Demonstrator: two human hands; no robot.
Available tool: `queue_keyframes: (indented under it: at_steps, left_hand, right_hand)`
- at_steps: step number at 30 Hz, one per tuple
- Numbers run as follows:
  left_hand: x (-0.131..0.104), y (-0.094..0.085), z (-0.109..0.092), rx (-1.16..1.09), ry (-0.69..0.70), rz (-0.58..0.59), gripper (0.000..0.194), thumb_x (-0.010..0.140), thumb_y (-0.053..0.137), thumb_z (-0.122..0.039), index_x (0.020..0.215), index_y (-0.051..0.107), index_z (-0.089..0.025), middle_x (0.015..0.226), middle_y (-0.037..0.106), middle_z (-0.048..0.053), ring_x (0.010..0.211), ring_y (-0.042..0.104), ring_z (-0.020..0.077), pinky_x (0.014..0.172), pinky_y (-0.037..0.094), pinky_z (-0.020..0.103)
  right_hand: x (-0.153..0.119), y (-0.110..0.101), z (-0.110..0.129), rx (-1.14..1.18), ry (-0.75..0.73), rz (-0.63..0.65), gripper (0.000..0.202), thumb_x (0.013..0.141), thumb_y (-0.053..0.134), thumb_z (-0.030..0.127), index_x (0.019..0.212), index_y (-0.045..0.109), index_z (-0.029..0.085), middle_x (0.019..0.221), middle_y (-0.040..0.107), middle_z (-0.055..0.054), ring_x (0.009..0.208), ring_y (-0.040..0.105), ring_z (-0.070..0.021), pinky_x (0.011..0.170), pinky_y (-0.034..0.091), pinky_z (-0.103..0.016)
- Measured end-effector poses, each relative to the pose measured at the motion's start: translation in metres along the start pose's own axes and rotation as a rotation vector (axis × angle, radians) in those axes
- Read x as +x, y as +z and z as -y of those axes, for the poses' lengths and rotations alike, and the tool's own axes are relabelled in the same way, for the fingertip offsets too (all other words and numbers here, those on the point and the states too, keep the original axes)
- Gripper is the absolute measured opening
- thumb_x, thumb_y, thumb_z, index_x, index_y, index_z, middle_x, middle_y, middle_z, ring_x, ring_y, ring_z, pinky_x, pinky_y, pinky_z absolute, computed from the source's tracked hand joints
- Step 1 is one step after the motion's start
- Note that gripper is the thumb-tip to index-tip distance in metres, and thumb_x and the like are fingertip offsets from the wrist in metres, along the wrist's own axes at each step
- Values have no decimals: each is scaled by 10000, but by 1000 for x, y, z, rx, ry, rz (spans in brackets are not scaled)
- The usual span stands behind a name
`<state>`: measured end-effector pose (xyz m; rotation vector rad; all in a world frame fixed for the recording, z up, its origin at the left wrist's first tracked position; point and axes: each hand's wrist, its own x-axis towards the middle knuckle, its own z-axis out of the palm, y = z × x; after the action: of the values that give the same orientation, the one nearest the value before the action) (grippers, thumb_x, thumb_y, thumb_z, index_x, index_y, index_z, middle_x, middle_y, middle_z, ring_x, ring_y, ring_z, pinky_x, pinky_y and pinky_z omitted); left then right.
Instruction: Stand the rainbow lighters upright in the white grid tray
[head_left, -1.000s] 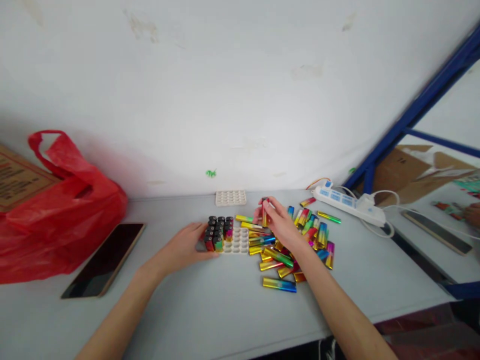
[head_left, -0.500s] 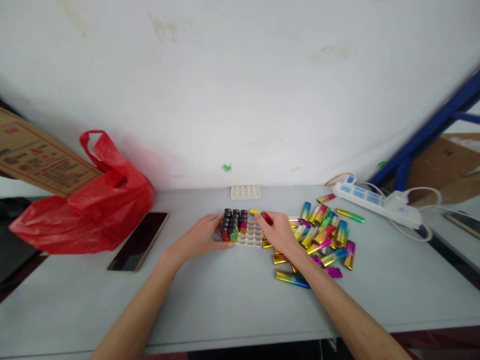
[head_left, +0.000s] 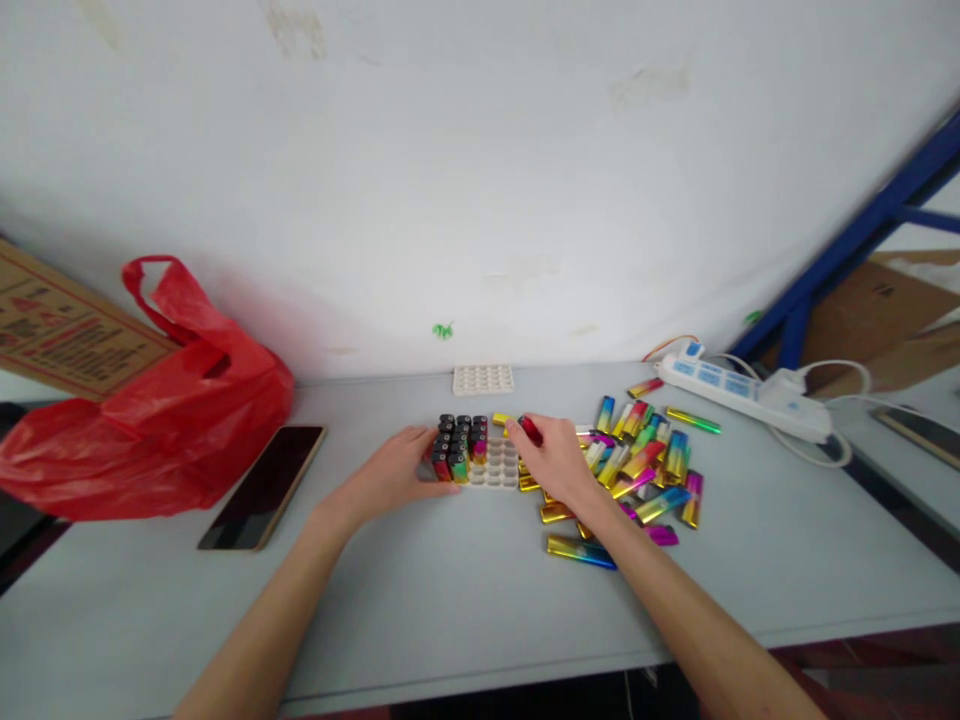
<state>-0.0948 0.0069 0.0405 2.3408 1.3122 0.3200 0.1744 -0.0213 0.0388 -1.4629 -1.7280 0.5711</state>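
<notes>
A white tray with round holes [head_left: 496, 470] lies in front of me, with several black-topped lighters [head_left: 453, 440] upright in its left part. My left hand [head_left: 409, 465] grips the tray's left side, thumb along the near edge and fingers against the outer lighters. Over the tray's right edge, my right hand [head_left: 551, 455] is closed on a red lighter [head_left: 531, 430]. A yellow lighter end shows beside its fingertips. Right of the tray spreads a loose pile of shiny coloured lighters [head_left: 643, 460], partly behind my right hand and forearm.
A second white tray [head_left: 483, 379] lies by the wall. On the left are a phone [head_left: 264, 487], a red plastic bag [head_left: 187, 400] and a cardboard box [head_left: 71, 325]. A white power strip [head_left: 742, 395] with cables sits at the right, near a blue metal frame [head_left: 855, 250].
The whole view has shifted slightly. The red lighter in my right hand has turned and now points more toward me; my left hand stays at the tray.
</notes>
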Motion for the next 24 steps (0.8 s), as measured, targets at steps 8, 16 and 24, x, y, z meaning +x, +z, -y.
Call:
queue_keyframes:
  at_steps: [8,16,24]
  left_hand:
    - [1,0,-3,-3,-11,15,513,785,829,-619,1039,705,-191,1111,758,145,1045,706,356,946,570,451]
    - [1,1,-2,1,14,-3,529,803,824,-647,1045,711,-191,1082,761,121,1019,706,341,937,568,447]
    - [1,4,2,-19,-15,-11,546,754,877,-610,1101,730,-216,1144,779,117,1100,717,350,989,567,430]
  right_hand:
    - [-2,1,-1,-45,-4,17,369,1084,483,494,796,517,266,622,559,21,592,505,-191,638,308,-324]
    - [-8,-13,4,-111,-303,160,338,1135,478,475,954,644,243,1031,688,-98,952,646,-260,890,506,-381]
    - [-11,-14,9,18,-235,223,470,1115,533,544,741,584,264,692,666,-19,624,570,-202,645,400,-334]
